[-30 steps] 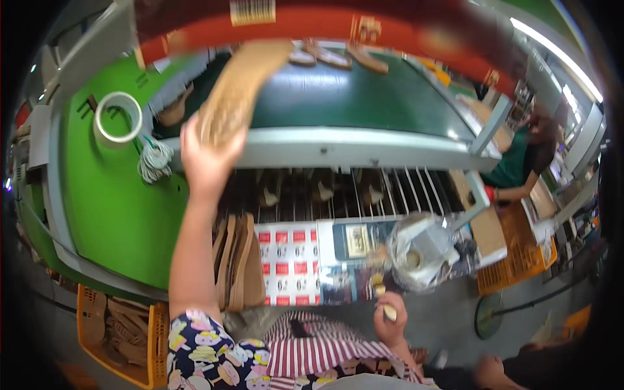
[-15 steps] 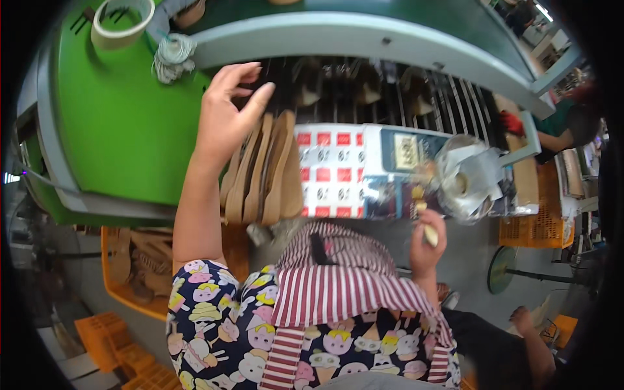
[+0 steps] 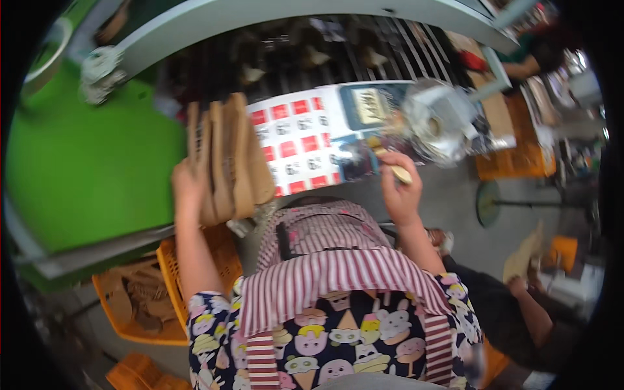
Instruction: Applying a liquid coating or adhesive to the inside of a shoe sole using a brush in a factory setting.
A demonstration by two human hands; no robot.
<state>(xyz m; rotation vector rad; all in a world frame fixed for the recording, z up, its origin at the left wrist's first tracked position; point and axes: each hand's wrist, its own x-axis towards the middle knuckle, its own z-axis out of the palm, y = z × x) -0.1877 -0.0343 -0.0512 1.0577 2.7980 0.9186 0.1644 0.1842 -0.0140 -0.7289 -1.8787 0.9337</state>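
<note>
Several brown shoe soles [image 3: 242, 156] stand on edge in a row at the left end of a printed sheet [image 3: 292, 140]. My left hand [image 3: 188, 188] is at the near end of the leftmost sole, its fingers closed against it; they are a little blurred and partly hidden. In my right hand [image 3: 402, 198] is a small brush [image 3: 401, 174] with a pale handle, its head pointing away from me over the dark part of the board. Just beyond it lies a round container wrapped in clear plastic [image 3: 442, 123].
A green table [image 3: 91, 175] is on the left, with a tape roll [image 3: 49, 58] and a string bundle [image 3: 102, 73]. Dark shoe parts [image 3: 312, 57] lie on a roller conveyor [image 3: 416, 55] beyond the sheet. An orange crate [image 3: 140, 335] holds more brown soles. A co-worker's red-gloved hand [image 3: 473, 62] is at far right.
My left hand has come down from above the far end of the soles to their near left side. The brush stays in my right hand. The whole view has shifted and tilted.
</note>
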